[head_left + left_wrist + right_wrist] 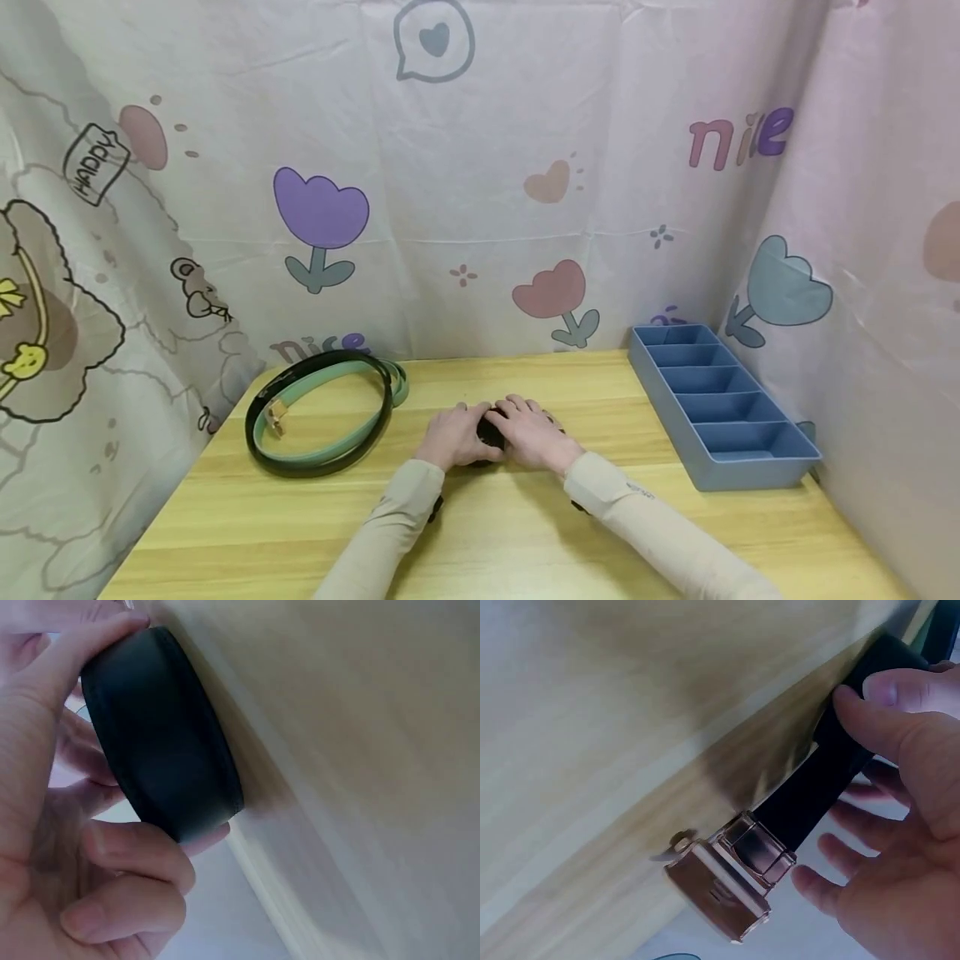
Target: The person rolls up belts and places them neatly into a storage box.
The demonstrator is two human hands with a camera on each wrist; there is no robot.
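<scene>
A black belt, rolled into a coil (491,431), stands on edge at the middle of the wooden table between both hands. My left hand (452,437) grips the coil from the left; in the left wrist view its thumb and fingers bend around the smooth dark band (161,735). From the other side, my right hand (532,435) holds the same coil, thumb against it in the right wrist view. The belt's loose end (802,799) sticks out past the right fingers and carries a rose-gold buckle (720,885).
To the left lies a loosely looped belt (322,467), black and green, with a gold buckle (276,412). A blue-grey organizer box (678,433) with several compartments stands at the table's right edge. A printed curtain (465,292) hangs behind the table (247,533).
</scene>
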